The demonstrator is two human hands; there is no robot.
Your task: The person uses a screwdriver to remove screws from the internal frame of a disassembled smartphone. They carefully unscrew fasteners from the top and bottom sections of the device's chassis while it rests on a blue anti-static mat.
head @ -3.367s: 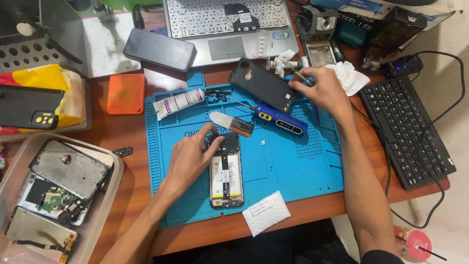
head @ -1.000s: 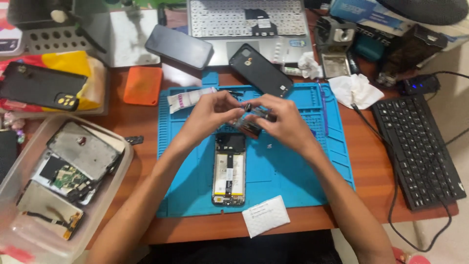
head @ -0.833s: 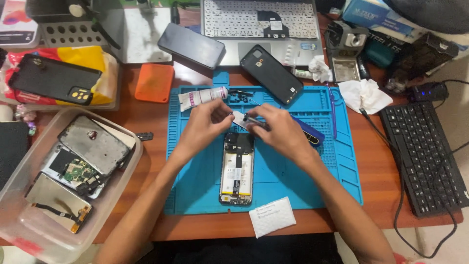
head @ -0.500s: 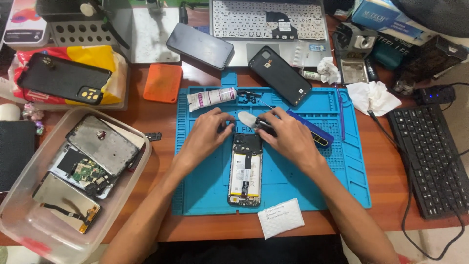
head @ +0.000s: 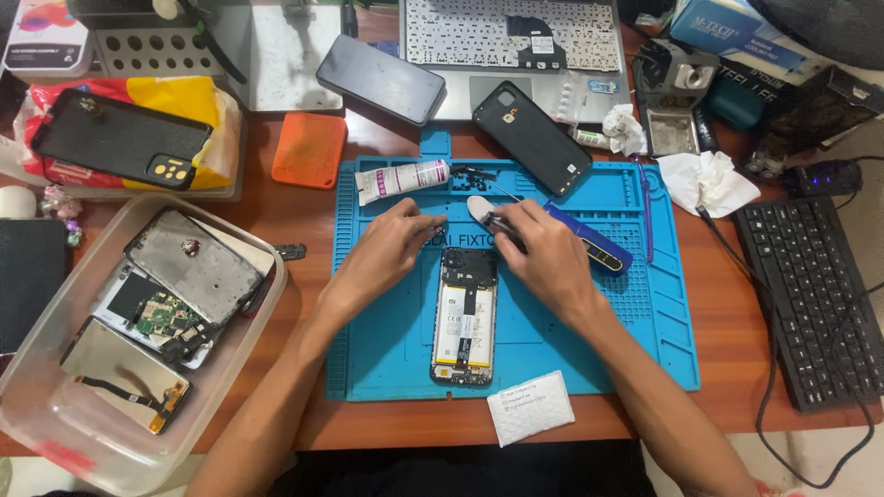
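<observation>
A small white label card (head: 530, 407) is seen at the blue mat's (head: 635, 340) front edge; a blue box (head: 727, 28) is parked top right, a white-orange box (head: 46, 37) top left.

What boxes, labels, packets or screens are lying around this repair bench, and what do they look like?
White tube: top of the blue mat, printed label.
White packet: front table edge, flat, rectangular.
Blue box: far right corner, white lettering.
Dark phone: by the laptop, blank screen.
Open phone: mat centre, white battery label, below left hand and right hand.
</observation>
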